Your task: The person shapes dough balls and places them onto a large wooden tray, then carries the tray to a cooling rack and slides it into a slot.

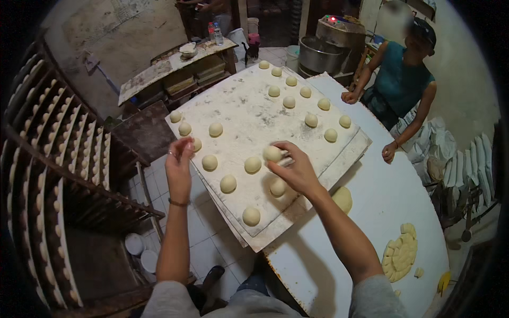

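My right hand (290,167) grips a round dough ball (272,153) over the flour-dusted board (244,106); another ball (277,188) sits just below it and a third (252,164) to its left. My left hand (180,155) is at the board's left edge, fingers loosely bent and apart, beside a dough ball (196,146) that its fingertips partly overlap in view. I cannot tell whether they touch it. Several more pale balls are spread in loose rows over the board, which lies on further boards, overhanging the white table (387,196).
A rack (63,132) of dough-laden trays fills the left. A co-worker (400,79) stands at the table's right. Cut dough (400,254) lies at lower right. A worktable (154,74) with bottles, a metal mixer (321,55) and another person (212,13) are behind; sacks (472,175) stand at right.
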A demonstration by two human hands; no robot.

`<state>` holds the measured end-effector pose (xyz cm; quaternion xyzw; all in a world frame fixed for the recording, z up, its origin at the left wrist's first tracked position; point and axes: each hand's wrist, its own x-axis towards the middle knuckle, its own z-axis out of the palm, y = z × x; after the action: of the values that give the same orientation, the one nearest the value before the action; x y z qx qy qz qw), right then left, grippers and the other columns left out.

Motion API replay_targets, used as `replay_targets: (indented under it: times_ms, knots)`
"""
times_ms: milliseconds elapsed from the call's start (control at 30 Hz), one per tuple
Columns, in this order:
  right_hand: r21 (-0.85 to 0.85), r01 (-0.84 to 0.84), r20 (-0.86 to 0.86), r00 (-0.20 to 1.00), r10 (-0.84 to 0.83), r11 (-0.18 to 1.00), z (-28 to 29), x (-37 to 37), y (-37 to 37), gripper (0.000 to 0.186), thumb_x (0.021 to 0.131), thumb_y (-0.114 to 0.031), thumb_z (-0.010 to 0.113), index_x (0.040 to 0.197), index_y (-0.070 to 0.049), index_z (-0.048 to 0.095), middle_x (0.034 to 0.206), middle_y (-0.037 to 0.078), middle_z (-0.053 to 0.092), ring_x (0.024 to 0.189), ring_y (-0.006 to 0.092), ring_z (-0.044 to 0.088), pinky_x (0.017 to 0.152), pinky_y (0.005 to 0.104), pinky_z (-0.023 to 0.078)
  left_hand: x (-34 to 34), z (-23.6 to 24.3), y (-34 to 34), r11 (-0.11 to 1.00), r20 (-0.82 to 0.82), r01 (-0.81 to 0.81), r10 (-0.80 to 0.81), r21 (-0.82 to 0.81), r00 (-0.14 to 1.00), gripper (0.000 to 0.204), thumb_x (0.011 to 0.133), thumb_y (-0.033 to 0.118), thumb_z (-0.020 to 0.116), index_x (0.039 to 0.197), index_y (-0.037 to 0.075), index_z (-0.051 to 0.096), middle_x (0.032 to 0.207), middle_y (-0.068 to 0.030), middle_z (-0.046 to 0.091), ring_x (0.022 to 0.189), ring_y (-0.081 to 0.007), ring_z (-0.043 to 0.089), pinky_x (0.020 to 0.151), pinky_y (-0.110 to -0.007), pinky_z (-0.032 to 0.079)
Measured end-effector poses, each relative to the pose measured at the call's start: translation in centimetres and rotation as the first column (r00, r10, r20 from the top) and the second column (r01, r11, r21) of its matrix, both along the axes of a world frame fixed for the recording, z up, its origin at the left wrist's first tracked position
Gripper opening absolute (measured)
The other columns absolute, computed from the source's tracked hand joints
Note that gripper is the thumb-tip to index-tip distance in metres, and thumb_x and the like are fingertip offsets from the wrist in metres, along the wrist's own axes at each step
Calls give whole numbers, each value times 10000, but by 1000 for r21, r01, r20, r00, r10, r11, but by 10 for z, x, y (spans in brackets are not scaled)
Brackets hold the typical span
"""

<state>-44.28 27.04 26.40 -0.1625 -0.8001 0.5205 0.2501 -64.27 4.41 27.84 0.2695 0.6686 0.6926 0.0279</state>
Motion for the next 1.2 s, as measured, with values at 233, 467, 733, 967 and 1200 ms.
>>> replay_targets:
  times_ms: [233, 467, 733, 967, 1200]
  knots:
    - [458, -246, 552, 832, -56, 854, -23, -152, -2, 564, 808, -295, 748, 1325, -132, 591, 1286, 137, 569, 1198, 309, 569, 968, 460, 515, 191, -6, -30, 558, 593, 827, -641, -76, 487, 197, 1020, 214, 628, 1095, 37, 670, 990, -10, 667, 961, -78, 592, 884, -265, 487]
    - [0, 187, 101, 977, -186, 982, -22, 90, -1, 416, 911, -293, 690, 1272, -93, 632, 1126, 92, 663, 976, 213, 638, 875, 355, 526, 332, -167, -50, 239, 751, 969, -627, -66, 206, 241, 993, 165, 617, 1180, 15, 638, 1010, -21, 677, 922, -77, 622, 848, -247, 508]
    - [54, 934, 403, 303, -863, 353, -226, 669, -221, 216, 927, -56, 592, 1121, -6, 670, 911, 19, 641, 818, 88, 588, 752, 234, 495, 425, -277, -47, -38, 437, 865, -874, -500, 214, 322, 996, 304, 625, 1144, 23, 683, 982, -105, 722, 866, -178, 676, 802, -318, 546]
    - [362, 898, 595, -14, -804, 252, -237, 837, -225, 550, 866, -367, 763, 1172, 46, 569, 1059, 232, 610, 1011, 355, 593, 927, 432, 499, 682, -257, 19, -154, 477, 929, -878, -337, 27, 311, 990, 270, 637, 1132, -2, 682, 984, -131, 712, 873, -209, 700, 798, -328, 557]
    - [429, 879, 351, 50, -935, 208, -284, 836, -278, 256, 908, -102, 663, 1103, -8, 526, 1009, 246, 638, 945, 470, 625, 846, 506, 503, 922, -307, 2, -138, 547, 889, -825, -437, 142, 706, 950, 623, 528, 1264, -5, 601, 1248, -250, 658, 1183, -399, 615, 1023, -452, 452]
